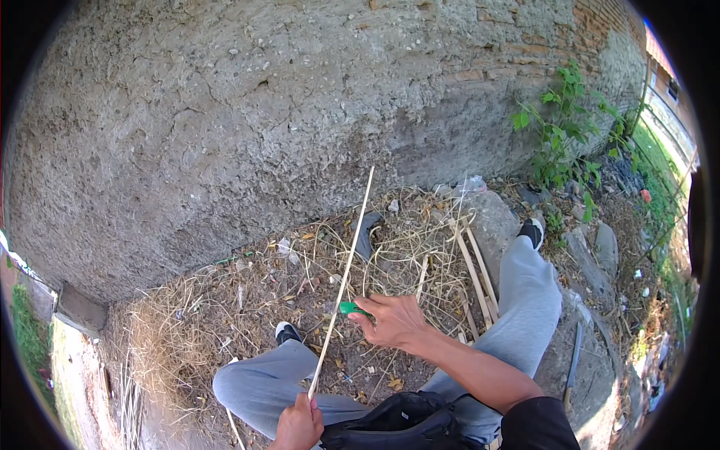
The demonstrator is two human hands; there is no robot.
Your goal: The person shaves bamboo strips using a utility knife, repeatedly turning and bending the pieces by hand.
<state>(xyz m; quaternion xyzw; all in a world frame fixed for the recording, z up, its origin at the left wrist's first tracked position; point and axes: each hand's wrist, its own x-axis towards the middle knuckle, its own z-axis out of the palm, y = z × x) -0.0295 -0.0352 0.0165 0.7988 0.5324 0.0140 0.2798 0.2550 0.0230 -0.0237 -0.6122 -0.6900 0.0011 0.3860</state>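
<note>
My left hand (298, 425) is closed round the lower end of a long, thin, pale strip (346, 277) that looks like split bamboo. The strip slants up and away from me, its far tip near the foot of the wall. Beside the strip's middle, my right hand (392, 321) grips a small green tool (349, 307). Its green end meets the strip or lies just in front of it; I cannot tell which. Fingers cover the rest of the tool, so its exact kind is hidden.
A rough grey wall (247, 135) rises ahead, with a leafy plant (566, 127) at its right. Dry shavings (172, 352) litter the ground between my legs. Pale wooden strips (472, 277) lie by my right leg; a long blade-like thing (575, 356) lies farther right.
</note>
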